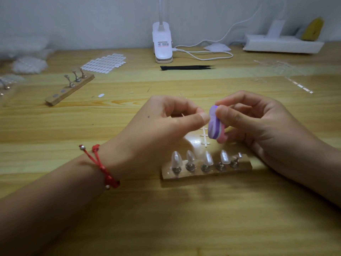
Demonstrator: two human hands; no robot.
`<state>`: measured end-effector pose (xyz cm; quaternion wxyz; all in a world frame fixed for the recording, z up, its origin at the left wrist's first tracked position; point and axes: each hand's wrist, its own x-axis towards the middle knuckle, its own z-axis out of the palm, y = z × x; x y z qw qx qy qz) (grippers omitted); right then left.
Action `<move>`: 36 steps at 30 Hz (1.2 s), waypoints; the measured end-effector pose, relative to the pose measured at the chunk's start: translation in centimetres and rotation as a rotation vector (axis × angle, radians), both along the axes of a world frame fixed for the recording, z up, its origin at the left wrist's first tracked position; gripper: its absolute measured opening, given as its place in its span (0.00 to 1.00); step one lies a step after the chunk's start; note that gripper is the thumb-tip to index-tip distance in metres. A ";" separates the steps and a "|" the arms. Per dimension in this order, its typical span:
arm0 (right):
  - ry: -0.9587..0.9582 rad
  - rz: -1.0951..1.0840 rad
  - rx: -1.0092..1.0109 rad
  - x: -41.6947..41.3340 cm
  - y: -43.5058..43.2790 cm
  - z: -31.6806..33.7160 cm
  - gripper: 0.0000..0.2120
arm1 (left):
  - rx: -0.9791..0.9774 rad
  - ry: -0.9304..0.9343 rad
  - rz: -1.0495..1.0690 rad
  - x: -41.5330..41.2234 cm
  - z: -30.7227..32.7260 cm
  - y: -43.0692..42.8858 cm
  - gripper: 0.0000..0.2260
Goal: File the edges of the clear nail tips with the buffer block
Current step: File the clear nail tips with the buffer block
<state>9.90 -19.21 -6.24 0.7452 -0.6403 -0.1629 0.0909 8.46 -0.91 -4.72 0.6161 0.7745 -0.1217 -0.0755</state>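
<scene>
- Left hand (pixel 162 122), red cord (pixel 103 169) at wrist, fingers curled; contents cannot be told.
- Right hand (pixel 258 122) grips buffer block (pixel 215 127).
- Nail tips (pixel 207 157) stand on wooden strip (pixel 203 176), toward desk's (pixel 184 222) near edge.

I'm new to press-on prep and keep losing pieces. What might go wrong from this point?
1. The left hand pinches at the buffer block with fingertips only. Whatever it holds is too small to see, and it might slip and drop.
2. Both hands work close to the wooden stand. The right hand, if lowered, could knock the clear nail tips off their metal holders.
</scene>
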 end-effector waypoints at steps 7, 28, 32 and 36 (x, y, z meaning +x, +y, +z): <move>0.023 -0.013 0.029 0.2 -0.1 0.1 0.07 | 0.007 -0.009 0.006 0.0 0.1 0.1 0.05; -0.786 -0.344 -0.629 -0.8 -0.9 1.5 0.07 | -0.166 0.130 0.117 -0.3 0.2 0.1 0.11; -0.813 -0.410 -0.614 -1.4 -0.4 1.6 0.09 | -0.179 0.094 0.074 -0.6 0.3 -0.1 0.07; -0.805 -0.433 -0.614 -1.4 -0.3 1.6 0.09 | -0.214 0.058 0.060 -0.8 0.3 -0.4 0.07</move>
